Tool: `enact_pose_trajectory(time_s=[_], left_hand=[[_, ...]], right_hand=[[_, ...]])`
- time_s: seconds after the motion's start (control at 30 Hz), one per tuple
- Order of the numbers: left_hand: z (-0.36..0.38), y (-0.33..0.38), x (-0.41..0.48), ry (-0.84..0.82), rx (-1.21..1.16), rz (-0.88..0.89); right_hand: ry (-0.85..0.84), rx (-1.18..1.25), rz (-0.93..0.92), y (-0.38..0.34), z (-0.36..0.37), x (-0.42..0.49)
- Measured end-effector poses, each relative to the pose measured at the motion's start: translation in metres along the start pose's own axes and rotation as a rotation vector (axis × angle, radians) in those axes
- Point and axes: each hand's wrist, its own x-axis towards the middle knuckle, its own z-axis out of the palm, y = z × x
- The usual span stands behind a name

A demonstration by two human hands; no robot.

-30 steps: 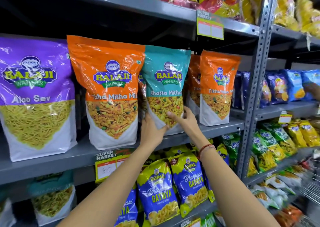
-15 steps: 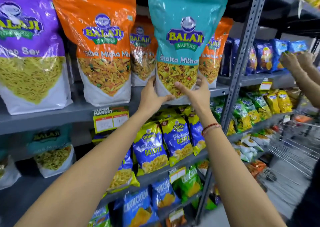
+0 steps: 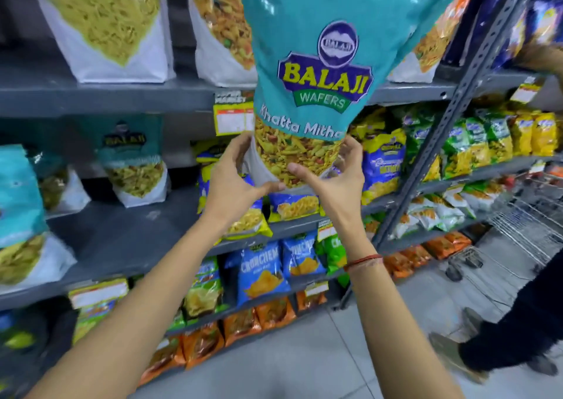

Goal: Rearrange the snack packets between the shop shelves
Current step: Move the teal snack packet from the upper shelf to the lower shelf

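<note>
both bare arms reach forward and up, forearms converging. the left hand (image 3: pixel 231 179) cups the lower left corner of a teal packet (image 3: pixel 320 72), thumb in front. the right hand (image 3: pixel 338 179) grips the lower right corner, thumb across the front, fingers behind. a red thread (image 3: pixel 362 261) circles the right wrist.

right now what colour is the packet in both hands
Teal packet, with a clear window showing the mix; seen in the head view.

Person, head-camera view: two bare forearms, no sleeves in sight. Left hand (image 3: pixel 227 182): no rings or bands visible. Right hand (image 3: pixel 336 182): thin red thread bracelet (image 3: pixel 362 261) around the wrist, otherwise unadorned.
</note>
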Motion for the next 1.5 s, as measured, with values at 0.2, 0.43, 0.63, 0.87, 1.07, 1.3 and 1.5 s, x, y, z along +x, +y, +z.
enact_pose_trajectory(time_s=[0.2,0.43,0.63,0.87,1.07,1.3,1.5], left_hand=[[-0.068,-0.060,-0.060,0.061,0.098,-0.175],[-0.145,-0.130,-0.091,0.112,0.180,-0.332],[-0.189,-0.182,-0.090,0.103,0.169,-0.418],[-0.205,-0.235,-0.090,0.129,0.164,-0.524],[-0.206,-0.254,-0.087,0.155,0.154,-0.520],[-0.211,-0.261,-0.079,0.122,0.167,-0.539],[-0.214,-0.263,-0.077,0.088,0.174,-0.559]], right_hand=[[-0.193,-0.020,0.134,0.028,0.074,-0.063],[-0.414,-0.043,0.233,0.060,0.163,-0.105],[-0.585,-0.069,0.288,0.085,0.224,-0.110],[-0.717,-0.126,0.328,0.108,0.262,-0.108],[-0.783,-0.162,0.304,0.112,0.277,-0.096],[-0.770,-0.180,0.308,0.115,0.279,-0.094],[-0.740,-0.179,0.305,0.114,0.279,-0.098]])
